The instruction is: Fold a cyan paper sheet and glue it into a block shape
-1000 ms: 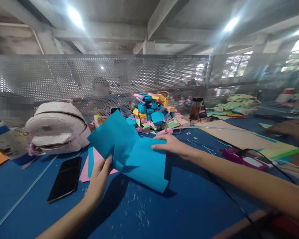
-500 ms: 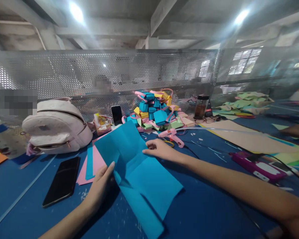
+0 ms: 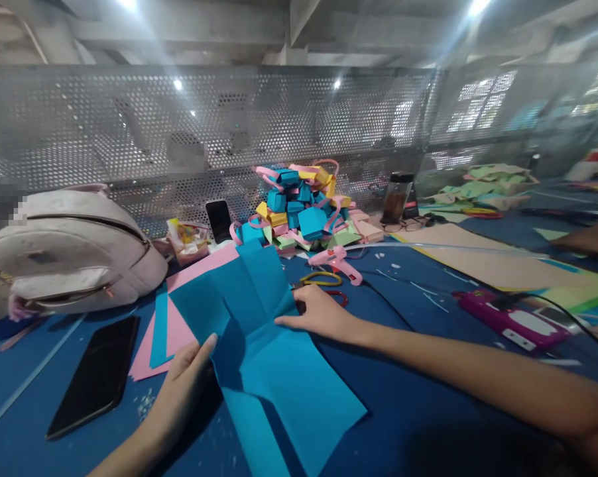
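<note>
A large sheet of blue paper [image 3: 289, 371], creased with several fold lines, is held up at a tilt over the blue table. My left hand [image 3: 189, 364] grips its left edge, thumb on top and the other fingers hidden beneath. On the right edge, by a crease, my right hand [image 3: 323, 315] pinches the sheet between thumb and fingers. Behind the paper lie pink sheets [image 3: 147, 338] with a blue strip [image 3: 158, 334] on them. A pink glue gun [image 3: 336, 263] and yellow-handled scissors [image 3: 321, 279] rest just beyond my right hand.
Folded paper boxes [image 3: 299, 209] are heaped at the back. A black phone [image 3: 95, 374] and a pale backpack [image 3: 80, 252] are on the left. To the right are a purple power strip [image 3: 512, 318], beige sheets [image 3: 468, 258] and a cable. A bottle [image 3: 397, 199] stands behind.
The view has shifted, so table things sit further left. The blue sheet's far part has bent along a crease near my right hand. The scissors have come into clearer view. Both hands keep their hold.
</note>
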Tool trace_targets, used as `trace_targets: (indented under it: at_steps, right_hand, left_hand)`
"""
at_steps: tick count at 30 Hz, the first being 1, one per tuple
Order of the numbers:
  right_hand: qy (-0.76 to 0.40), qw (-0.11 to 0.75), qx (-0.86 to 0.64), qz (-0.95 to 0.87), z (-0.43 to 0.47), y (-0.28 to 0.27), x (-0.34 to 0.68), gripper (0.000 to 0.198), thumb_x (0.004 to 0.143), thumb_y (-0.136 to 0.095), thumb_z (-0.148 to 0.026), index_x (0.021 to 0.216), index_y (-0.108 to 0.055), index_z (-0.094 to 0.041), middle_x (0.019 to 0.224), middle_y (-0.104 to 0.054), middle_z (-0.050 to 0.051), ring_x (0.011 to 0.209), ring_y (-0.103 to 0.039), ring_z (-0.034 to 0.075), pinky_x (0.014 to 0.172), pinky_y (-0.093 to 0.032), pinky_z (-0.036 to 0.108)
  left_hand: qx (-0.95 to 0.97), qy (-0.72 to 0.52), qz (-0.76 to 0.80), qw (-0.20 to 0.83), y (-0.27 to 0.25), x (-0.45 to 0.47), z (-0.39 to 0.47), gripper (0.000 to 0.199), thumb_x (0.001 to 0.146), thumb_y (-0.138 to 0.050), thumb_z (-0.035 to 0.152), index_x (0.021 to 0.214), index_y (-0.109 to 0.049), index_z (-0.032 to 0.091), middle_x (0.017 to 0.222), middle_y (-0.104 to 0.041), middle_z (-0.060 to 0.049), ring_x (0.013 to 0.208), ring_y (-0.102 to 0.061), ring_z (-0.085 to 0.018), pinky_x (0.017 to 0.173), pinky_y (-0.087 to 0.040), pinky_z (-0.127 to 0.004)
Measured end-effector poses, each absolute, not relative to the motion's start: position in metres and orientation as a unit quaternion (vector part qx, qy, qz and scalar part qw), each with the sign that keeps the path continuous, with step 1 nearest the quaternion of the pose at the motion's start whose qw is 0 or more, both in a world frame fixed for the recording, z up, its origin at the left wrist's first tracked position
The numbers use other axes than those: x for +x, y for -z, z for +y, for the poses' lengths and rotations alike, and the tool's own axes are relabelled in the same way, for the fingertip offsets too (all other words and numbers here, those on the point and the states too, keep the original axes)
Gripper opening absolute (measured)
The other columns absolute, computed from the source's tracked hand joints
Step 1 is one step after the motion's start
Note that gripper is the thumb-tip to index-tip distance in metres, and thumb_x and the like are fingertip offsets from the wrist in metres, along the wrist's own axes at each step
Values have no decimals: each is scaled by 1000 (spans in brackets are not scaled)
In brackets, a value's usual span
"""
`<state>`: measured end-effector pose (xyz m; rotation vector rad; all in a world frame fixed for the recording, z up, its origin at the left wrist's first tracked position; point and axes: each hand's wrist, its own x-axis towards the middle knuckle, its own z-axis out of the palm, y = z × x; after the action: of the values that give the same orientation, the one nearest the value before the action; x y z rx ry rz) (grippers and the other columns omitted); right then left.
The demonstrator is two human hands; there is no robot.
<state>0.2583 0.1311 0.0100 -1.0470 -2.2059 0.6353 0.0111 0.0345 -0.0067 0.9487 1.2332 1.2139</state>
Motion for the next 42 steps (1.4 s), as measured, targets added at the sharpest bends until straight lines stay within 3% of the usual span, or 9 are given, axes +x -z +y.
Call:
trace_targets:
  at_steps: [6, 9, 12, 20, 27, 30, 33, 37, 42]
  right_hand:
    - [-276, 323, -388, -818, 128, -4, 256, 26, 77, -74, -38, 67, -64, -16, 63, -60, 1, 61, -53, 15, 55, -33, 25]
    - [-292, 342, -375, -811, 132, -3, 257, 26, 76, -76, -36, 64, -63, -16, 62, -61, 1, 62, -56, 16, 56, -36, 25]
    - [-322, 369, -352, -798, 139, -2, 258, 17, 79, -72, -33, 76, -69, -16, 70, -68, 3, 67, -63, 17, 60, -43, 26]
    - [-377, 419, -316, -763, 134, -3, 256, 24, 82, -69, -39, 88, -77, -18, 91, -76, 8, 81, -69, 22, 69, -52, 32]
    - [-379, 404, -300, -776, 126, -6, 254, 26, 83, -66, -42, 84, -71, -16, 78, -69, 4, 63, -57, 15, 58, -43, 27]
    - [-370, 383, -293, -794, 126, -4, 254, 41, 85, -63, -46, 59, -51, -17, 57, -46, -3, 54, -41, 10, 52, -31, 25]
    - [-357, 365, -291, -809, 126, -1, 254, 53, 87, -60, -48, 53, -32, -20, 54, -30, -6, 52, -29, 8, 52, -24, 25]
    - [-325, 359, -303, -821, 126, 1, 254, 53, 87, -61, -45, 53, -29, -20, 53, -29, -6, 52, -29, 9, 53, -22, 26]
    - [-290, 351, -311, -834, 127, 2, 255, 49, 86, -63, -41, 52, -36, -19, 52, -38, -5, 52, -37, 9, 55, -24, 26]
  left_hand:
    - [390, -531, 514, 550, 10, 11, 33, 40, 75, -78, 50, 64, -61, 15, 54, -57, 1, 48, -50, -12, 46, -38, -21]
    - [378, -553, 508, 542, 10, 9, 35, 38, 72, -79, 51, 73, -65, 16, 59, -61, 0, 51, -54, -14, 48, -42, -23]
    - [365, -572, 506, 533, 9, 6, 37, 41, 69, -81, 52, 84, -69, 15, 65, -67, -2, 55, -61, -18, 50, -45, -25]
    - [355, -585, 502, 529, 6, 7, 36, 43, 65, -84, 48, 89, -71, 15, 68, -70, -4, 67, -68, -24, 56, -50, -29]
    - [368, -571, 502, 536, 5, 9, 34, 43, 68, -81, 50, 91, -71, 15, 71, -70, -4, 65, -67, -23, 57, -51, -29]
    - [378, -559, 501, 542, 5, 9, 33, 43, 69, -81, 51, 91, -72, 15, 73, -71, -5, 64, -65, -22, 57, -50, -29]
    - [384, -549, 506, 543, 8, 8, 32, 40, 71, -80, 51, 86, -71, 16, 71, -70, -4, 62, -63, -20, 56, -49, -27]
    - [395, -544, 512, 535, 10, 9, 30, 36, 74, -78, 51, 72, -68, 17, 63, -67, 0, 57, -59, -15, 55, -47, -23]
    - [414, -527, 515, 534, 3, 13, 27, 39, 73, -78, 54, 72, -69, 16, 65, -69, -2, 59, -60, -16, 55, -46, -22]
